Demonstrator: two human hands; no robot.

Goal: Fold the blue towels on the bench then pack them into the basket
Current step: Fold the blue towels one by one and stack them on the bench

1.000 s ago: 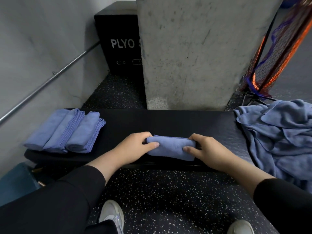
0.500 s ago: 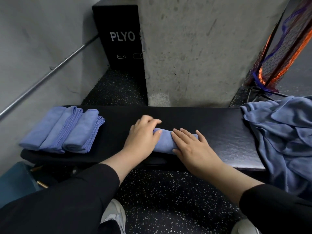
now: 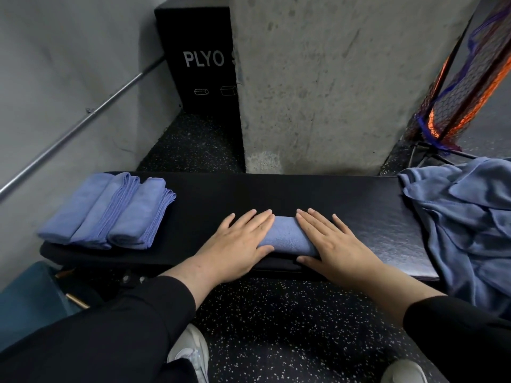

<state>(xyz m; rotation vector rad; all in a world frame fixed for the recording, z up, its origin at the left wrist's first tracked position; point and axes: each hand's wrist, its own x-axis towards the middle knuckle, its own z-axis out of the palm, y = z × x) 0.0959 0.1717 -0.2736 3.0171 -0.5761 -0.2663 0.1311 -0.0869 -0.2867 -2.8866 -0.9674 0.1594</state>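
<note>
Both hands, left hand (image 3: 237,244) and right hand (image 3: 334,244), flat, fingers straight, pressing folded towel (image 3: 287,237) at bench (image 3: 359,217) front edge.

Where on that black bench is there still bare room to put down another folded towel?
Two bare patches on the bench: one between the folded towels and the left hand, another between the right hand and the loose pile of towels. The middle is crowded: both hands press flat on the towel.
</note>
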